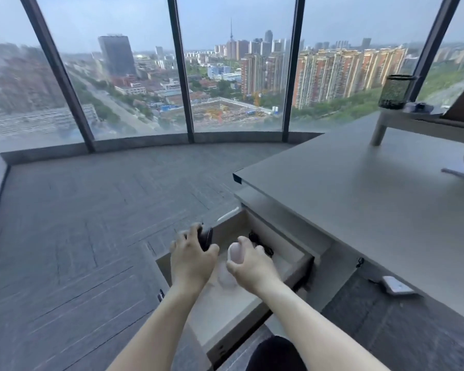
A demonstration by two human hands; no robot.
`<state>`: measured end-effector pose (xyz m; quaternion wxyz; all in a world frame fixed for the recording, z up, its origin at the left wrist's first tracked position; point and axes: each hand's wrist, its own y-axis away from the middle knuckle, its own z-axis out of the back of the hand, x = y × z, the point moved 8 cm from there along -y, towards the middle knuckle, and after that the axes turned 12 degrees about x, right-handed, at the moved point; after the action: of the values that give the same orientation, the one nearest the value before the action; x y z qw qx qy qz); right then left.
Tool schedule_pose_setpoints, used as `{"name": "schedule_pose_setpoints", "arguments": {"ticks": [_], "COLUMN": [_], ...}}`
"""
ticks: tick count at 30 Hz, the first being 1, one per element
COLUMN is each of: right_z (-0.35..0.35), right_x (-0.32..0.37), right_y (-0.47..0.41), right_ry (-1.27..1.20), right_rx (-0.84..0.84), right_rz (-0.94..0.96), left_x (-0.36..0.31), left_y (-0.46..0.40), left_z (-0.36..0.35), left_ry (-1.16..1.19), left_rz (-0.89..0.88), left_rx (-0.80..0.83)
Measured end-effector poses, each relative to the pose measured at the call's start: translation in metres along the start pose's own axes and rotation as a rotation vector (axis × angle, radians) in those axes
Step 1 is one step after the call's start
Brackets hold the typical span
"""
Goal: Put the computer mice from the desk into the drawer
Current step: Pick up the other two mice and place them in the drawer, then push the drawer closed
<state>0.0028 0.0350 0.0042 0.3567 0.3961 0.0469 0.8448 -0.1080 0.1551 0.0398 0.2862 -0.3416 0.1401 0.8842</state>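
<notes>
Setting both mice down gently is what this step seems to call for: each hand should sink until its mouse rests on the drawer floor, well inside the walls, before the fingers loosen, and the black one wants shifting rightward first, since it sits close to the left wall. Nearest the camera, both forearms reach forward and down, roughly parallel, over the pulled-out drawer (pixel 303 266). The left hand (pixel 192 257) is palm-down with fingers curled over a black mouse (pixel 206 238), gripping it from above right at the drawer's left wall. The right hand (pixel 252 266) is closed around a white mouse (pixel 236 253), thumb on the left side and fingers wrapped over the far side, held above the pale drawer floor nearer its middle. Just beyond the right hand a dark cord (pixel 260 243) lies inside the drawer; whether it belongs to either mouse cannot be told. Farther right, the grey desk (pixel 359 199) shows no mouse on the part in view, so these may be the last two. A mesh pen cup (pixel 395 91) stands on a riser at the far corner.
</notes>
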Motion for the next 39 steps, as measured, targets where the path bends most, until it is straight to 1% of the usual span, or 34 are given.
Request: {"name": "schedule_pose_setpoints", "arguments": {"ticks": [3,6,10,11,13,16,19,21,23,25,28,30,32,34,35,37,39], "right_z": [-0.042,-0.069,-0.093,-0.099,-0.112,-0.121,-0.119,-0.11,-0.093,-0.073,-0.056,-0.054,-0.056,-0.064,-0.071,-0.087,-0.102], "right_x": [-0.003,-0.011,-0.023,-0.028,-0.039,-0.048,-0.052,-0.047,-0.037,-0.025,-0.015,-0.01,-0.006,-0.006,-0.009,-0.014,-0.016], "right_y": [-0.025,-0.044,-0.059,-0.062,-0.07,-0.075,-0.077,-0.075,-0.068,-0.055,-0.03,-0.011,0.011,0.031,0.039,0.053,0.064], "right_ry": [0.101,0.206,0.501,0.533,0.533,0.51,0.512,0.478,0.45,0.406,0.303,0.244,0.195,0.169,0.147,0.107,0.084], "right_rx": [0.118,0.189,0.329,0.358,0.395,0.404,0.389,0.339,0.244,0.141,0.026,-0.016,-0.055,-0.059,-0.034,0.042,0.114], "right_rz": [-0.08,-0.149,-0.208,-0.236,-0.286,-0.302,-0.306,-0.267,-0.174,-0.047,0.108,0.189,0.259,0.29,0.287,0.264,0.249], "left_x": [0.047,0.073,0.092,0.097,0.107,0.117,0.124,0.126,0.121,0.11,0.085,0.073,0.077,0.096,0.11,0.139,0.16], "left_y": [-0.014,-0.026,-0.039,-0.041,-0.046,-0.05,-0.051,-0.05,-0.052,-0.055,-0.057,-0.046,-0.026,-0.002,0.009,0.025,0.036], "left_z": [-0.022,-0.043,-0.072,-0.079,-0.093,-0.109,-0.119,-0.12,-0.117,-0.104,-0.066,-0.032,-0.001,0.023,0.029,0.027,0.012], "left_ry": [-0.101,-0.214,-0.386,-0.416,-0.463,-0.497,-0.51,-0.512,-0.518,-0.466,-0.298,-0.146,-0.008,0.086,0.13,0.213,0.27], "left_rz": [0.142,0.225,0.305,0.329,0.377,0.43,0.454,0.462,0.434,0.375,0.202,0.071,-0.008,0.012,0.065,0.21,0.323], "left_rx": [0.107,0.21,0.353,0.397,0.471,0.558,0.599,0.604,0.599,0.536,0.324,0.144,-0.038,-0.183,-0.214,-0.181,-0.065]}}
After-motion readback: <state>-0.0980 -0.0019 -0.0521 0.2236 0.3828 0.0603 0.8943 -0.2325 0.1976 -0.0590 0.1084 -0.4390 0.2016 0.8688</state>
